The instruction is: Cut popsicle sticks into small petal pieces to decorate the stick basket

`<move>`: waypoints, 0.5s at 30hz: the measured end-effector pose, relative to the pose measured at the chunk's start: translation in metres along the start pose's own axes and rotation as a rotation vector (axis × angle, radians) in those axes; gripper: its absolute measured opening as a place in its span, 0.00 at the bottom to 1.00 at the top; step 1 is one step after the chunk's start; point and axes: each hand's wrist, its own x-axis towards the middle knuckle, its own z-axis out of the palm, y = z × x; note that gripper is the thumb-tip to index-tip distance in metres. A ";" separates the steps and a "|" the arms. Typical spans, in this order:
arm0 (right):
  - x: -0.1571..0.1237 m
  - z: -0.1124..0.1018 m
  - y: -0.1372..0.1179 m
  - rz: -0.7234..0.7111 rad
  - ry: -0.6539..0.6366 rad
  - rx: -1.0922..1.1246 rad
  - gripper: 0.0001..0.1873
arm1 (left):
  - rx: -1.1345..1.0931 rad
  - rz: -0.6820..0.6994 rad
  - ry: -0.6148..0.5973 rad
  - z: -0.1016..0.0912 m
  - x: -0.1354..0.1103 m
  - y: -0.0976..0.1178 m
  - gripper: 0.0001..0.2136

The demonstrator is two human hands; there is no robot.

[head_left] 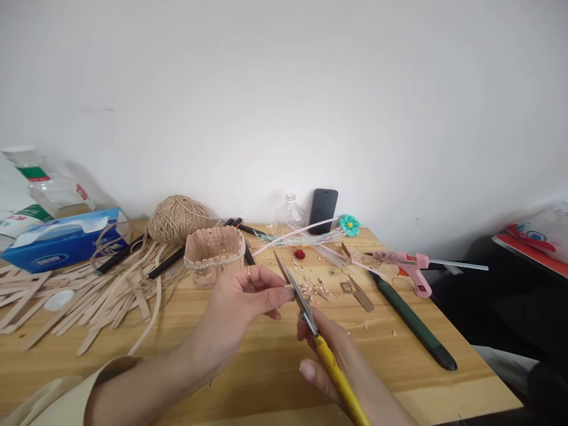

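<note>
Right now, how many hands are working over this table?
2. The left hand pinches a small stick piece at the scissors' blades; the right hand holds the yellow-handled scissors. No other person's hands show.

Hands meet at the near edge of the surface: scissors in the right hand, left hand beside the blades. Behind them stands a basket, twine behind it to the left. Sticks lie left, tissue box behind them; glue gun right, phone against the wall.
</note>
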 end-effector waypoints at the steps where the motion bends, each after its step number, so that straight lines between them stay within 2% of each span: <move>1: 0.000 0.000 -0.001 -0.001 -0.001 -0.005 0.17 | -0.007 -0.004 0.002 0.000 0.000 0.000 0.06; 9: 0.005 -0.001 -0.001 0.040 -0.044 -0.001 0.18 | -0.047 -0.037 0.039 0.004 0.001 0.000 0.07; 15: 0.007 -0.003 0.000 0.072 -0.069 -0.025 0.20 | -0.024 -0.054 0.002 0.001 0.002 0.003 0.06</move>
